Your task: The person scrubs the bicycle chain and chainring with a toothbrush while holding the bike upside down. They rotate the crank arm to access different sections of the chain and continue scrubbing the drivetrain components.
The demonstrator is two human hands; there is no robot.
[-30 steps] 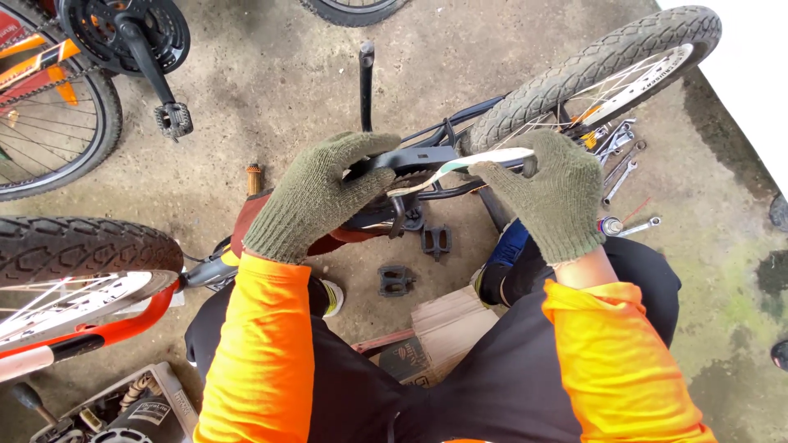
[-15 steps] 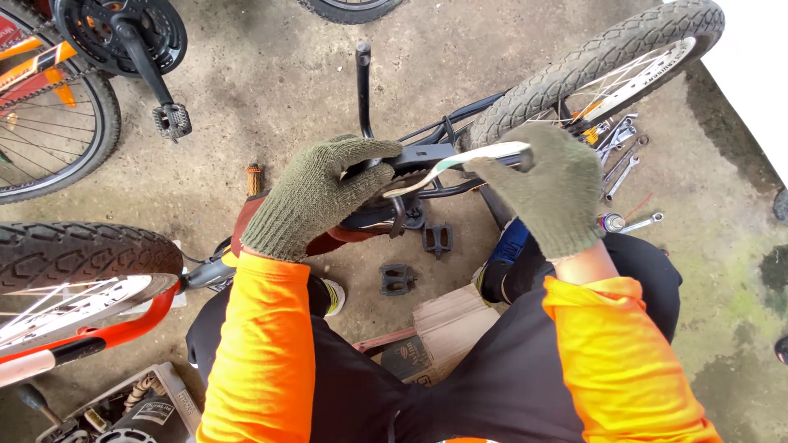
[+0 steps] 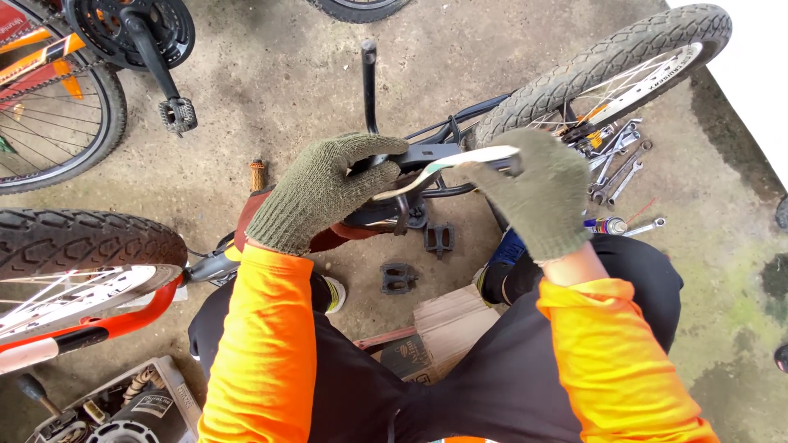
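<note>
Above the bike frame (image 3: 460, 152), both gloved grips pinch a wrench (image 3: 447, 166) lying left-right.

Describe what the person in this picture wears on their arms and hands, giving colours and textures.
Both hands, left and right, wear olive-green knitted gloves with ribbed cuffs. Both arms are covered by bright orange long sleeves of smooth fabric reaching the wrists. A short bare gap shows between glove and sleeve at the right wrist.

Silver curved wrench (image 3: 447, 164) (nearly level) against black bike frame (image 3: 427, 153)
</note>
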